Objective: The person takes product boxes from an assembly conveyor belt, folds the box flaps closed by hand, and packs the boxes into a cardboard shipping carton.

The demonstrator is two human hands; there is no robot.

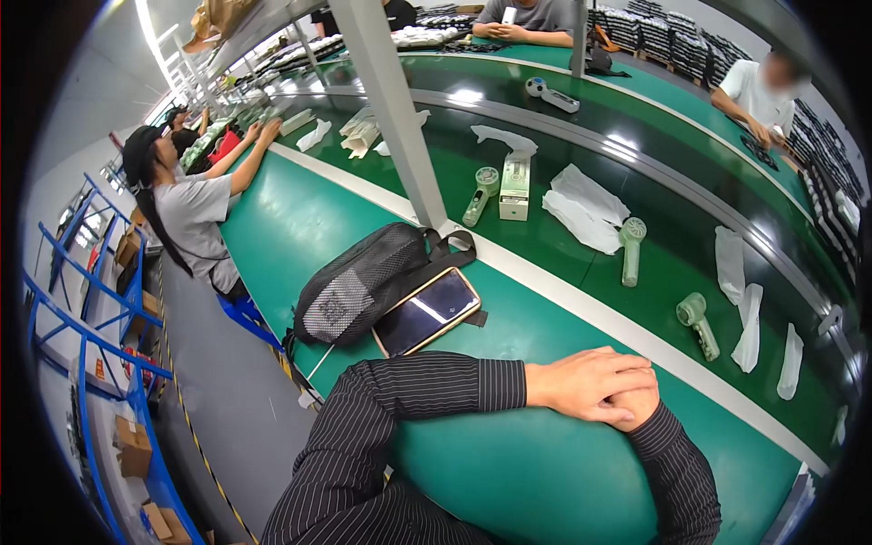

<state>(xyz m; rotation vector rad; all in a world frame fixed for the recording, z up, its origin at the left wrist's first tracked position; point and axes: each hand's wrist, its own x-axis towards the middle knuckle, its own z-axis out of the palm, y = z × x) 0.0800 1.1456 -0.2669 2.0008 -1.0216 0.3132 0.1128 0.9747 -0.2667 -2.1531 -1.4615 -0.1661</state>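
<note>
My left hand [590,381] lies curled over my right hand [636,404] on the table [509,472], hiding its fingers; neither holds anything I can see.

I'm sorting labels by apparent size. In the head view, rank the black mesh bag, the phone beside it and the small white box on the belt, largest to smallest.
1. Black mesh bag, clearly largest.
2. Phone, lying against the bag.
3. White box, which looks smallest, though it stands farther from the camera, so its true size against the phone is unsure.
</note>
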